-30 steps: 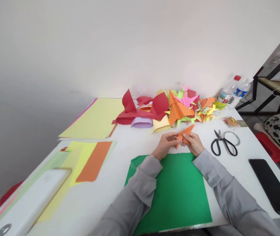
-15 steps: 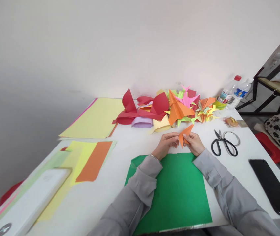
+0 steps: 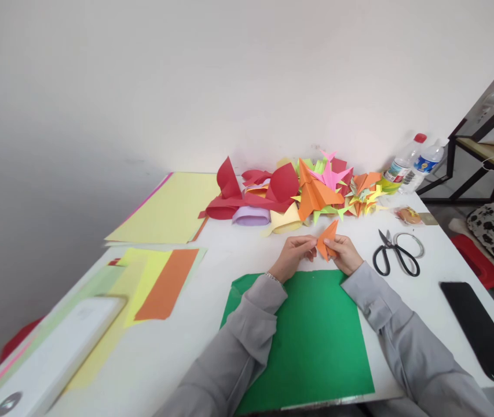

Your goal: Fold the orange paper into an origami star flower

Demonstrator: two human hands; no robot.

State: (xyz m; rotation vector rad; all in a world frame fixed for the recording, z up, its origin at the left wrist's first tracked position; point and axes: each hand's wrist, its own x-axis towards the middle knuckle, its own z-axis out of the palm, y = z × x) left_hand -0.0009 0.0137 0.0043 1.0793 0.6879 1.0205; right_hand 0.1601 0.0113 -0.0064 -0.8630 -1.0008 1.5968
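White counter (image 3: 172, 359): beyond the green sheet (image 3: 316, 336), right hand (image 3: 346, 256) holds orange paper (image 3: 328, 233), long axis pointing away; left hand (image 3: 291, 255) pinches its left edge.

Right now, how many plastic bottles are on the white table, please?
2. The red-capped bottle is at the far right of the table, beside the paper pile; the blue-labelled bottle is just right of the first. The pile could hide others.

Head-worn view, facing forward and down, hands (image 3: 291, 256) near, wall (image 3: 186, 87) beyond
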